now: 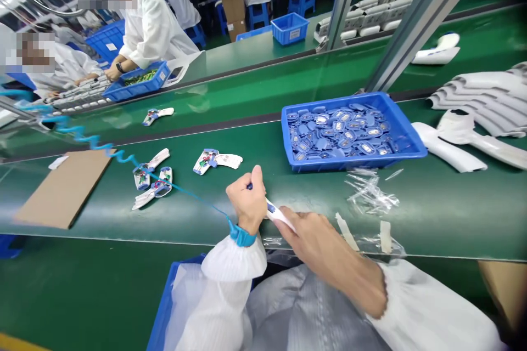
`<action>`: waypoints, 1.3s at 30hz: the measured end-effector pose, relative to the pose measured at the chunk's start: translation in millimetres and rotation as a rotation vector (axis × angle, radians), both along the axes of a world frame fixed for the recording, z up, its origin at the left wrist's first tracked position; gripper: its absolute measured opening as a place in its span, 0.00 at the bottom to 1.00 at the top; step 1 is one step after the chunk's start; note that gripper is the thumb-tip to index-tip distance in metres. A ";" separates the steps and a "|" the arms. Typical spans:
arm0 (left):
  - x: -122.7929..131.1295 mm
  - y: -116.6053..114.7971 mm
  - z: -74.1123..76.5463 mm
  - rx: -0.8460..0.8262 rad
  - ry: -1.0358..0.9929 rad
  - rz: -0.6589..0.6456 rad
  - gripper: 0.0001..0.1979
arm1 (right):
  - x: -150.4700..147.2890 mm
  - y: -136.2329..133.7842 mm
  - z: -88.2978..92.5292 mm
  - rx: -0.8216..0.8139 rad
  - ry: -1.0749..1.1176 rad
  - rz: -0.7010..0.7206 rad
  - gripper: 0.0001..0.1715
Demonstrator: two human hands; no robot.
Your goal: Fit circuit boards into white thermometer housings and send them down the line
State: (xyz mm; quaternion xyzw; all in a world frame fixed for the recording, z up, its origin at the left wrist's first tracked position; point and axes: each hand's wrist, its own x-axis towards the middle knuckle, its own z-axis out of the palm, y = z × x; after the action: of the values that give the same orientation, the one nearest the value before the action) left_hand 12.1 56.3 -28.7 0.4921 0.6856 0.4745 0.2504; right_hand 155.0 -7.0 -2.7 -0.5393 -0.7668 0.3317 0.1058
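Observation:
Both my hands hold one white plastic housing (280, 218) with blue parts, low over the near edge of the green bench. My left hand (252, 197) is closed around its upper end, thumb raised, and hides most of it. A blue wrist strap (242, 237) with a coiled cord is on that wrist. My right hand (315, 236) grips the lower, handle-like end. Beyond my left hand lies a gun-shaped half housing (224, 161) with wires and a circuit board showing. Further left are two more open half housings (158, 189), close together.
A blue tray (354, 164) full of small blue plastic parts stands beyond my right hand. Clear plastic strips (376, 194) lie before it. White shells (481, 101) are stacked at right. Cardboard (61, 192) lies left. Co-workers in white coats sit across the green belt (230, 96).

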 end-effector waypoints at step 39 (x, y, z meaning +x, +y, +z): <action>-104.8 76.2 38.7 -0.194 -0.236 0.089 0.17 | 146.2 12.2 -46.5 0.512 -0.321 -0.626 0.25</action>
State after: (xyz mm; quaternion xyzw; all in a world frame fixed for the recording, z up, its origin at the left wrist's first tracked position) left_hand -92.7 132.5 10.0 0.3758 0.7151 0.4709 0.3545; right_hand 301.2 5.2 -49.2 -0.7468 -0.6307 -0.0053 0.2111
